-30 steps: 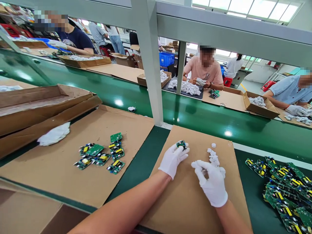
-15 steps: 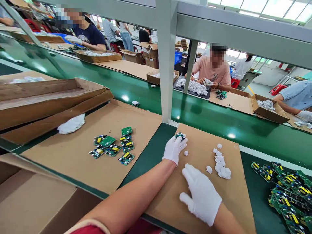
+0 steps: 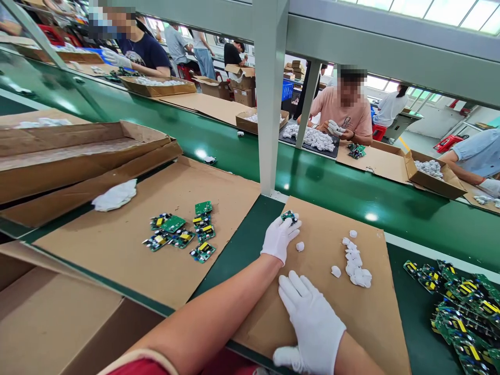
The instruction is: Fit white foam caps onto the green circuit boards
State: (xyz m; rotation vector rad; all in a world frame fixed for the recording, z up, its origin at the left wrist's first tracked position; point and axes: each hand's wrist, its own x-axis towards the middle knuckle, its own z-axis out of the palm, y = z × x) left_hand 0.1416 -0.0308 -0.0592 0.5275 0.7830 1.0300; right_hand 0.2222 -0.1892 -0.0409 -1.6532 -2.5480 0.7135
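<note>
White gloves cover both our hands. Our left hand [image 3: 278, 240] reaches forward over the far left corner of the cardboard sheet [image 3: 324, 312], and its fingers [image 3: 291, 225] pinch a small green circuit board [image 3: 288, 215], which is held just above the sheet. Our right hand [image 3: 310, 323] lies flat on the same sheet, nearer to us, with the fingers spread and nothing in it.

One small white piece [image 3: 299, 246] lies just beside the left hand. A row of white pieces [image 3: 354, 263] lies further right on the sheet. More boards sit in a group [image 3: 179, 235] on another cardboard to the left, and a big heap of boards [image 3: 461, 312] lies on the green table at the far right.

We judge that the grip is thin: only the fingertips hold the board, and glove cloth is slippery, so it could slide out and fall on the table. The loose white piece is close to the left wrist, so a sideways move could push it off the sheet. Across the conveyor [image 3: 344, 192], other people work on their own piles.
</note>
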